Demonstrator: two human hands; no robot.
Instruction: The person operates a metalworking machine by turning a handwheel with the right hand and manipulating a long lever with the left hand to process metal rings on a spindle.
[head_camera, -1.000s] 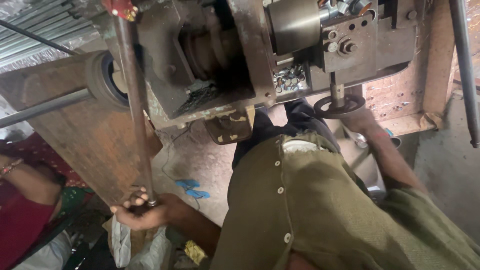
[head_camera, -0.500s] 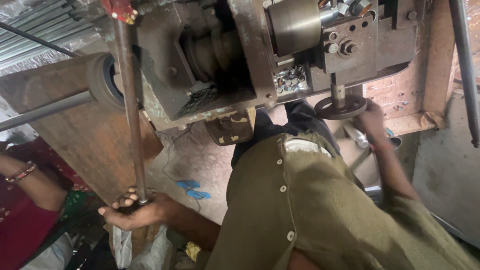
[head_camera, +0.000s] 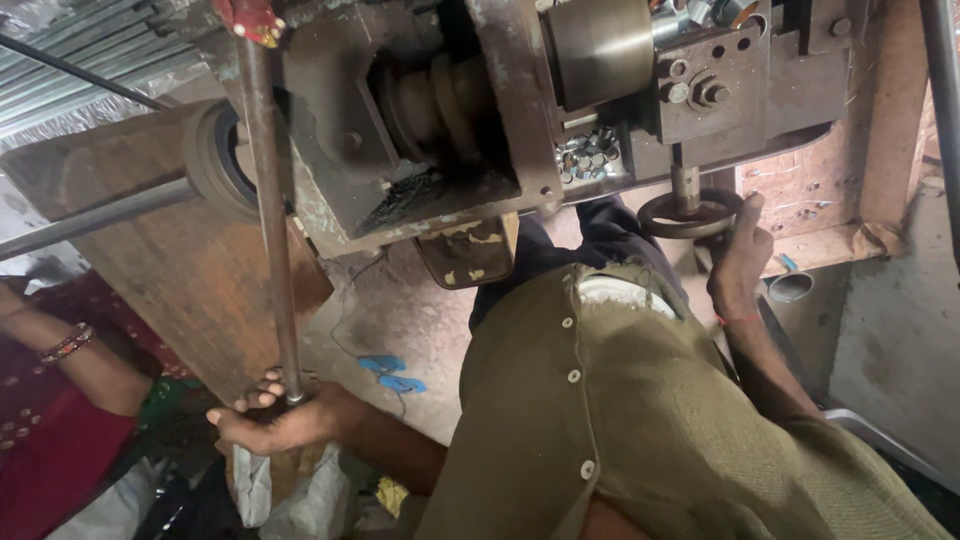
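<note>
Where hands grip, bulky machine (head_camera: 450, 130) between.

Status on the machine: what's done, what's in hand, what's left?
Done: small metal pieces lie piled in the machine's tray. In hand: left hand grips the bottom end of the long lever rod; right hand rests on the small handwheel. Left: cannot tell; no stock of unworked pieces shows in the head view.

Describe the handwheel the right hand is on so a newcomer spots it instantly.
Start at the big grimy metal machine across the top of the view. Below its right end a short shaft hangs down, ending in the small dark round handwheel, with the right hand on its rim. It is the only ring-shaped part there.
</note>
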